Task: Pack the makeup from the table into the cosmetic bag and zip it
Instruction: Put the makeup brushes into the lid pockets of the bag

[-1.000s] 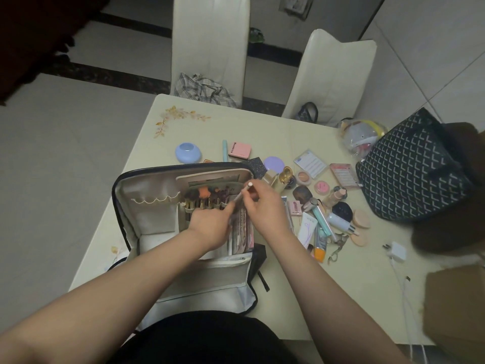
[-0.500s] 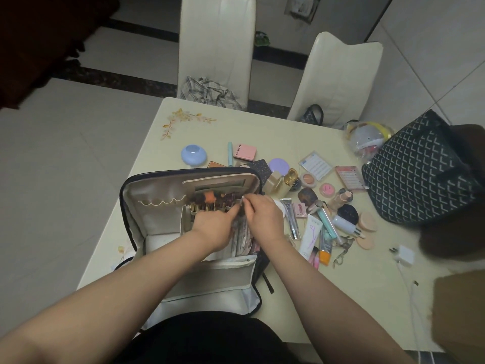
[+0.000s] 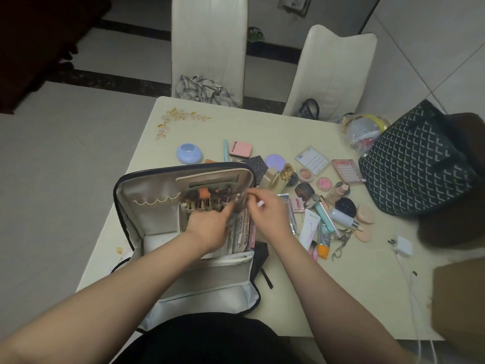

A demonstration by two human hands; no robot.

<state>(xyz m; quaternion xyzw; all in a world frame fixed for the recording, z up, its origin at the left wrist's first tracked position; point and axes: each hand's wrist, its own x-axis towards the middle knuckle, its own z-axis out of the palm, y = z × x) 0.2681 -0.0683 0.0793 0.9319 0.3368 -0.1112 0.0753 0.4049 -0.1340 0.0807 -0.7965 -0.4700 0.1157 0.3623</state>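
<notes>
Cosmetic bag (image 3: 157, 195) lies open; right hand (image 3: 267, 208) pinches something white — pink compact (image 3: 241, 148) reads "Mooekiss".

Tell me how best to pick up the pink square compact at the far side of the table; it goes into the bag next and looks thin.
The pink compact lies flat, clear of the teal pen on its left. Come from above with the right hand and pinch its two opposite side edges; being flat and thin, it offers no top to grasp.
</notes>
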